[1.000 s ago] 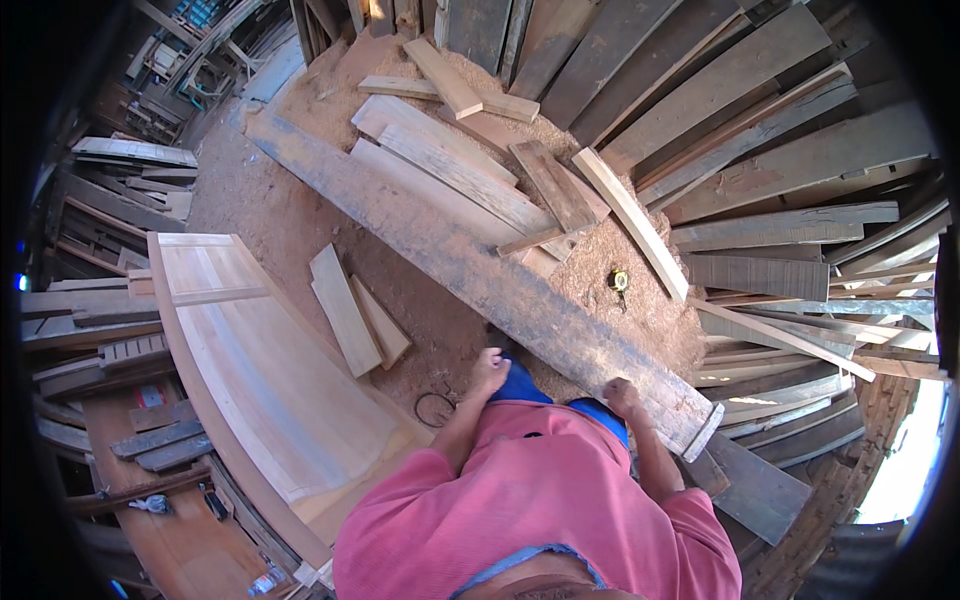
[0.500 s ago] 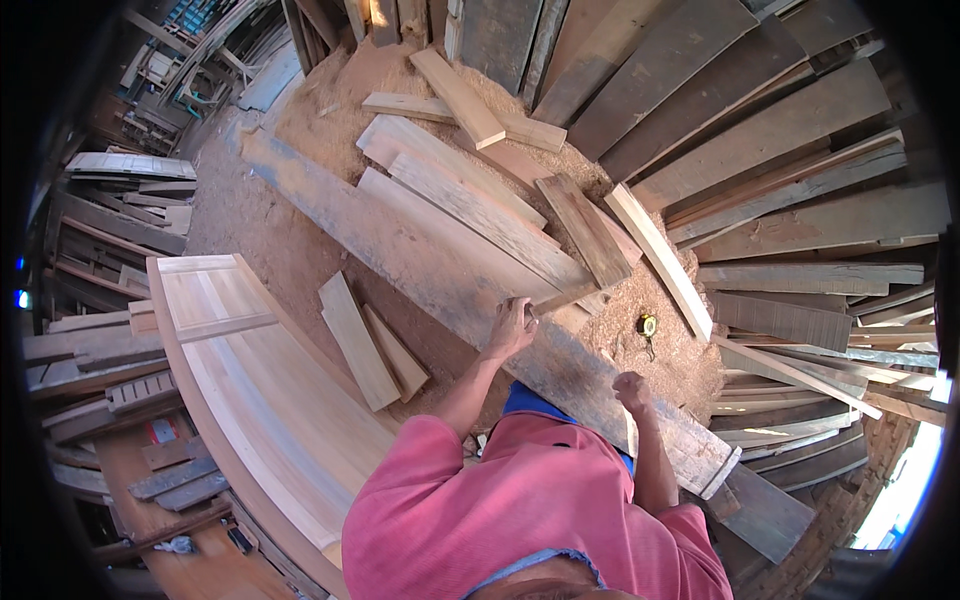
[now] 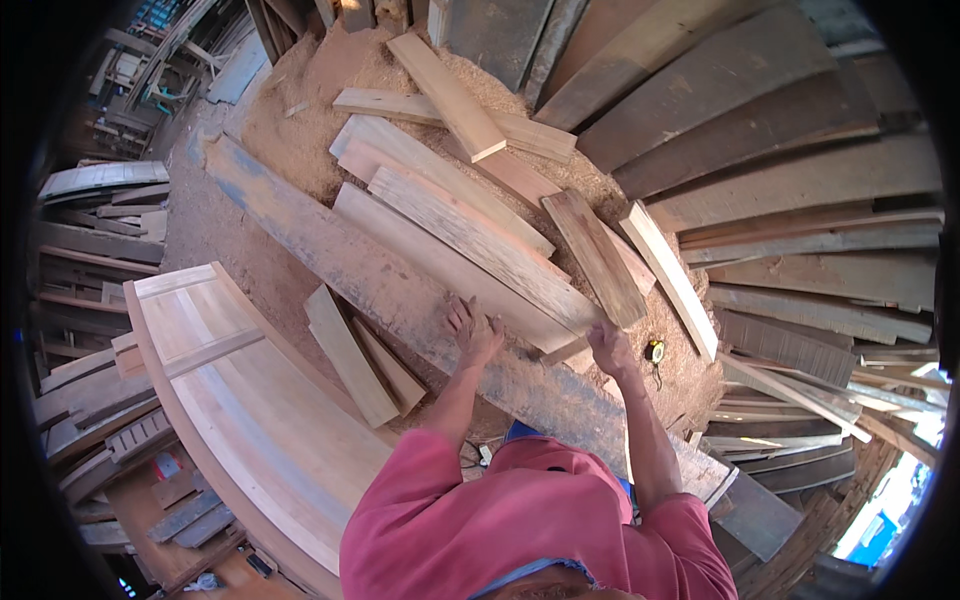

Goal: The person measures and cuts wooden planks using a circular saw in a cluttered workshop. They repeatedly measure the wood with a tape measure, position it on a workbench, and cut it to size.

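My left hand (image 3: 475,335) is open, its fingers spread over a long weathered plank (image 3: 330,250) that runs diagonally in front of me. Curled closed, my right hand (image 3: 612,350) is by the near ends of several pale rough boards (image 3: 470,230). What its fingers hold, if anything, is hidden. A short brown wood edge (image 3: 567,350) shows just left of it; I cannot tell whether the hand touches it. Beyond this hand lies a darker short board (image 3: 595,258). Right of the hand, a yellow and black tape measure (image 3: 654,351) rests on the shavings.
On my left stands a large pale panelled wooden piece (image 3: 250,380), with two short offcuts (image 3: 350,355) beside it. A narrow pale batten (image 3: 672,285) lies on the right. Dark planks (image 3: 800,190) lean at the far right, and stacked timber (image 3: 100,380) fills the left side.
My left hand has moved left along the weathered plank, and its fingers have spread. My right hand has moved forward to the ends of the pale boards. The whole view has shifted slightly.
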